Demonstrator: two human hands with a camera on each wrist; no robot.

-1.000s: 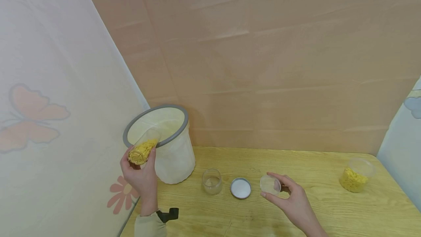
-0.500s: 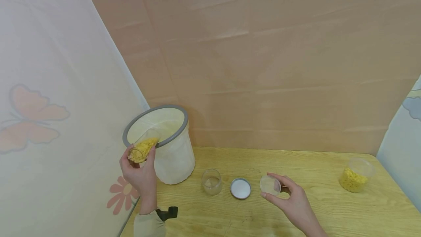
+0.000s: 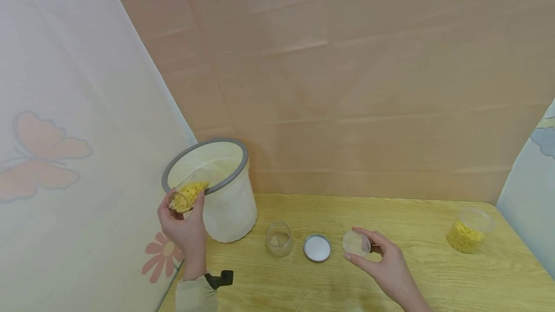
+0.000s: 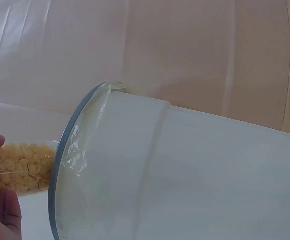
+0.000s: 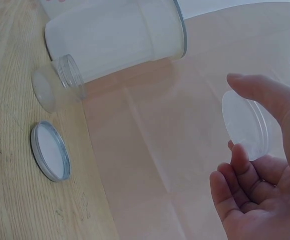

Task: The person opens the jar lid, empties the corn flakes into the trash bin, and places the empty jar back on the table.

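Observation:
My left hand (image 3: 184, 235) grips a clear jar of yellow flakes (image 3: 191, 194), tilted with its mouth end over the near rim of a white bin (image 3: 230, 215). In the left wrist view, the flakes (image 4: 22, 167) fill the visible part of the jar, and the bin's rim hides its mouth. On the right, my right hand (image 3: 386, 261) pinches a round translucent plastic lid (image 3: 355, 243) by its edges, between thumb and fingers. That lid (image 5: 244, 125) stands on edge in the right wrist view.
Between bin and right hand, a clear jar without flakes (image 3: 279, 242) and a grey-rimmed lid with a white inside (image 3: 317, 248) rest on the wooden table (image 3: 269, 283). A clear tub of yellow flakes (image 3: 466, 237) stands at far right. The bin has a plastic liner (image 4: 80, 150).
The base of the jar in my left hand has risen slightly, so the jar tips a little more toward the bin. My right hand and its lid have stayed put.

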